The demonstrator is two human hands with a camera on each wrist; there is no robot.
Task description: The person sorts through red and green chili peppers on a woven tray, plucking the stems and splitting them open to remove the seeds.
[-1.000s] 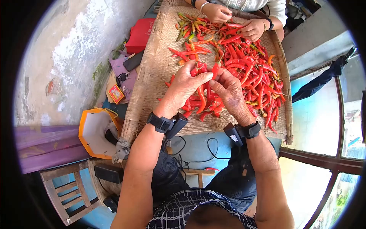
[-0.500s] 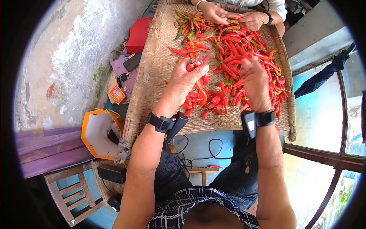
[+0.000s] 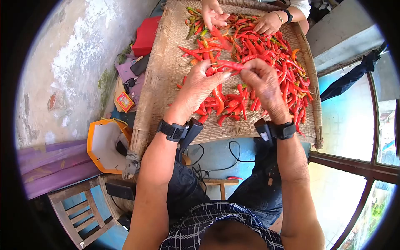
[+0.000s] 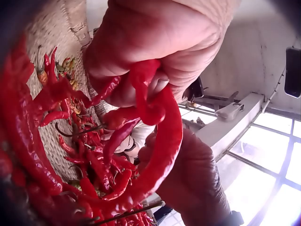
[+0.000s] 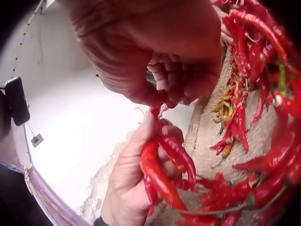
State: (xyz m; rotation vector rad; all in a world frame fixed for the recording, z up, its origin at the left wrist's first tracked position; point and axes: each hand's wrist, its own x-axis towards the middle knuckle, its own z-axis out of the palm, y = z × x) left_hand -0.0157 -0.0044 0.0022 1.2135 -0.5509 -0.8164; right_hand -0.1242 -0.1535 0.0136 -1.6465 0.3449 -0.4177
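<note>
My left hand (image 3: 195, 86) grips a small bunch of red chili peppers (image 5: 157, 172), their curved bodies hanging below the fingers in the left wrist view. One more red chili pepper (image 3: 230, 64) spans the space between my two hands. Its right end is pinched between thumb and fingers of my right hand (image 3: 266, 85), while the stem end lies at the left fingertips. Beneath both hands, loose red chili peppers (image 3: 233, 104) lie on a woven tray (image 3: 164, 83). The larger heap of chili peppers (image 3: 287, 83) lies beside and beyond my right hand.
Across the tray, another person's hand (image 3: 214, 16) is spread above a blurred red chili, and their other hand (image 3: 268, 23) rests at the heap. Greenish chili peppers (image 3: 193, 29) lie at the far left. A red bag (image 3: 146, 36) and orange-edged container (image 3: 106, 146) stand left of the tray.
My right hand went out to the heap on the right, then came back beside my left hand with a chili pepper. The other person's hand moved left and opened.
</note>
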